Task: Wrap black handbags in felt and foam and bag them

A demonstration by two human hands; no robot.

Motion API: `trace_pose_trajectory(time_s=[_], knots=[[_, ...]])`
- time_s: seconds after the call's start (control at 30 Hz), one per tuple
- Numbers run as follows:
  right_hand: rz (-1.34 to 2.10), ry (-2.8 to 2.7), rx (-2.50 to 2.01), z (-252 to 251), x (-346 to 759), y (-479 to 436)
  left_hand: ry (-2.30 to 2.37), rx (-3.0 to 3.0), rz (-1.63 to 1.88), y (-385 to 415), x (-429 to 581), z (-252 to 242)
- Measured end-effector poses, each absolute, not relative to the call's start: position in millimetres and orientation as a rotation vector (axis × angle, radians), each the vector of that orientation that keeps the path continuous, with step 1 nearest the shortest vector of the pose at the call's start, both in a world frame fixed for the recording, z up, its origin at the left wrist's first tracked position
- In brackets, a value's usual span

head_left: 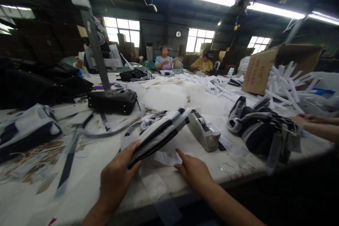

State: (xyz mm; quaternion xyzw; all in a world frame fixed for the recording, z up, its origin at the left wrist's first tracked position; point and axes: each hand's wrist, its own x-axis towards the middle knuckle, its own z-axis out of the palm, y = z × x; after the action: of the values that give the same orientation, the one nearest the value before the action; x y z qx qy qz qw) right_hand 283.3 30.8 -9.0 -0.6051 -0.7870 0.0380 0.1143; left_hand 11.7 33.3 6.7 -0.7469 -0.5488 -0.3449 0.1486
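Observation:
My left hand (119,173) is closed on the near end of a black bag (156,137) partly covered with white wrapping. The bag is tilted, its far end raised to the right. My right hand (194,173) is low over the table edge, thumb and forefinger apart, close to a pale translucent sheet (165,158) under the bag. No grip on that sheet can be made out. Just beyond my right hand stands a grey tape dispenser (203,132). A clear plastic strip (165,203) hangs over the table's front edge.
A black handbag (112,101) and a wrapped dark bag (29,127) lie left. Right are strapped dark bags (262,130), another person's hands (309,118) and a cardboard box (258,72) spilling white tubes (286,81). White sheets (164,95) are piled mid-table; two people sit beyond.

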Motion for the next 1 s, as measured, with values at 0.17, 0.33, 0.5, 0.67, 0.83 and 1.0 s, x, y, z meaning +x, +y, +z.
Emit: trace_pose_trajectory(time_s=[0.17,0.33,0.5,0.67,0.83,1.0], knots=[[0.325,-2.53,-1.467,-11,274,85,-1.723,-2.151,-1.032,41,-5,20],[0.479,-2.685,-1.207,2,251,135,-1.917,-2.096,-1.056,49,-24,36],[0.488,-2.602,-1.402,10,254,126,-1.985,-2.111,-1.102,52,-35,36],[0.711,-2.54,-1.611,17,273,106,-2.075,-2.12,-1.121,54,-39,41],[1.065,-2.448,-1.575,25,265,122,-2.174,-2.098,-1.146,56,-40,55],[1.803,-2.126,-1.407,27,240,151,-2.2,-2.084,-1.185,58,-43,60]])
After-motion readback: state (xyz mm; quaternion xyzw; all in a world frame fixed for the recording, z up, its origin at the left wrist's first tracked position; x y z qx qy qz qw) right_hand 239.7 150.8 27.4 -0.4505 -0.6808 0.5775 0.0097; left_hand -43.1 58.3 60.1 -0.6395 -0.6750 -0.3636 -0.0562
